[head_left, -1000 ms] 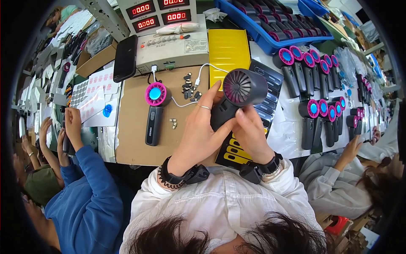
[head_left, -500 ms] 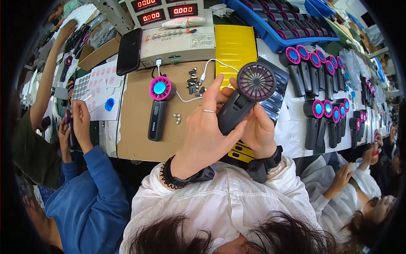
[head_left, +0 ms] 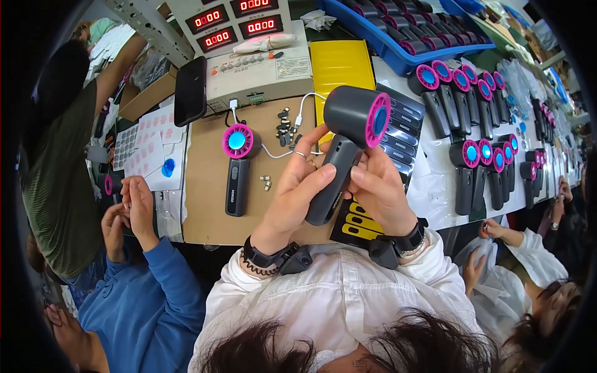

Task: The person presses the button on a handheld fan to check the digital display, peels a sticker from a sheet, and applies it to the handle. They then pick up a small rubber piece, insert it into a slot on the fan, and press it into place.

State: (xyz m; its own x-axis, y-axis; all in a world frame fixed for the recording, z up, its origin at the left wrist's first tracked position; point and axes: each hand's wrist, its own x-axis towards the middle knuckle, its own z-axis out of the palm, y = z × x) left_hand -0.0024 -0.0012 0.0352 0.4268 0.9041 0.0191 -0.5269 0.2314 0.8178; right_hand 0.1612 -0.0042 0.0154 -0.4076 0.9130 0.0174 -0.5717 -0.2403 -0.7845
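Note:
A dark grey handheld fan (head_left: 354, 115) with a pink ring and blue centre is held up in front of me, tilted, its head to the upper right. My left hand (head_left: 292, 196) wraps its handle, thumb along the front. On the handle's other side my right hand (head_left: 382, 183) grips too, its thumb near the upper handle. A second handheld fan (head_left: 237, 186) lies on the brown board (head_left: 202, 217) to the left. A white cable (head_left: 300, 118) loops behind the held fan. Beneath my right hand is a black and yellow sheet of stickers (head_left: 360, 222).
A test box (head_left: 258, 68) with red digit displays stands at the back, a black phone (head_left: 190, 92) leaning on it. Small dark parts (head_left: 285, 132) lie on the board. Rows of fans (head_left: 463, 102) and a blue bin (head_left: 410, 59) fill the right. Co-workers sit at both sides.
The held fan has been turned round: its dark grille faced me before, and now its pink and blue side shows. Both hands have shifted their grip on the handle.

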